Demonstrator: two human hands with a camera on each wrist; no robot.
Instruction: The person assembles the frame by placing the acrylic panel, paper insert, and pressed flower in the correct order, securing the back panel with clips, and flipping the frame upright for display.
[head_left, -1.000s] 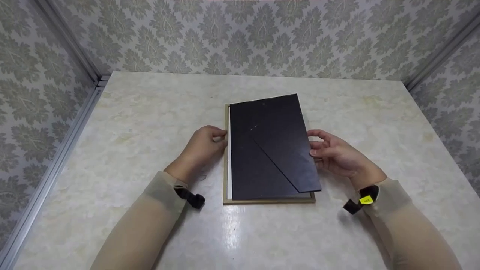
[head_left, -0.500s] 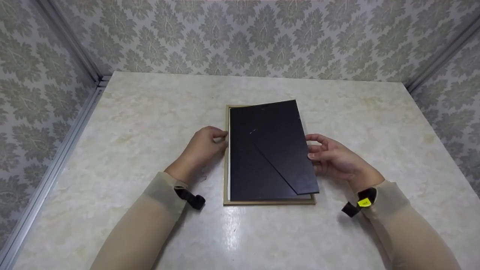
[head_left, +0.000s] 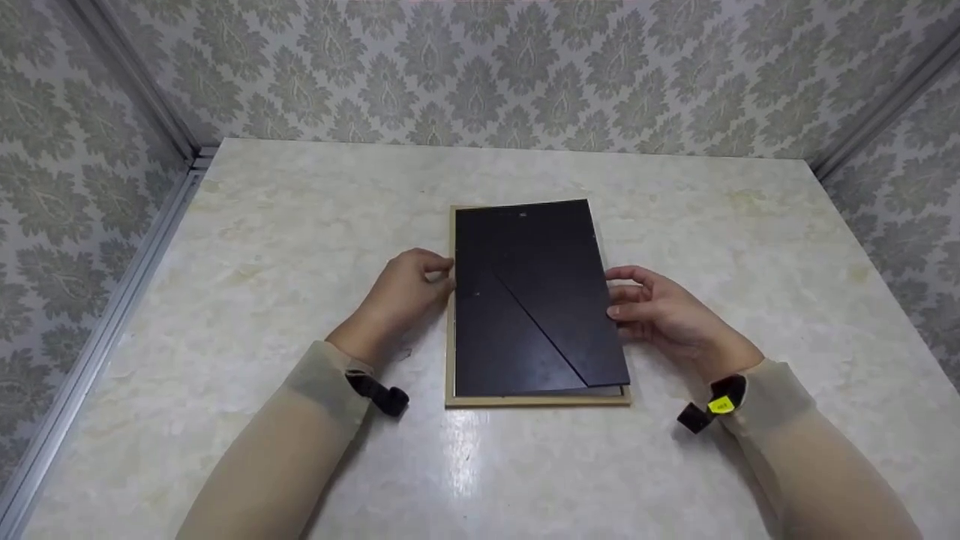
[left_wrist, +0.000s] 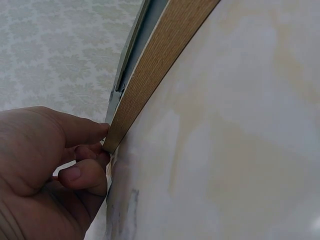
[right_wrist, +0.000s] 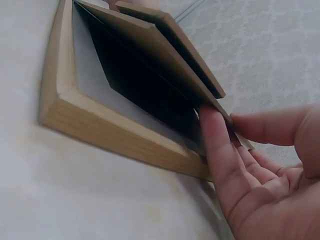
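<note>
A light wooden picture frame (head_left: 538, 401) lies back side up on the table. Over it, a black backboard (head_left: 540, 300) with an angled stand leg sits slightly askew, its right side raised. My right hand (head_left: 671, 311) pinches the board's right edge, thumb on top and fingers beneath. In the right wrist view, the tilted backboard (right_wrist: 150, 37) leaves a gap above the frame (right_wrist: 115, 125), where a pale sheet shows. My left hand (head_left: 409, 289) holds the frame's left side; its fingertips meet the wooden edge (left_wrist: 150, 65) in the left wrist view.
The pale marbled table (head_left: 300, 202) extends around the frame on all sides. Patterned wallpaper panels (head_left: 480, 75) stand behind and to both sides, with metal rails (head_left: 105, 300) along the left. Black straps (head_left: 379, 394) circle both wrists.
My right hand has moved left, bringing the backboard lower and further over the frame. The board's right overhang has gone, and its tilt has lessened. My left hand keeps its place.
</note>
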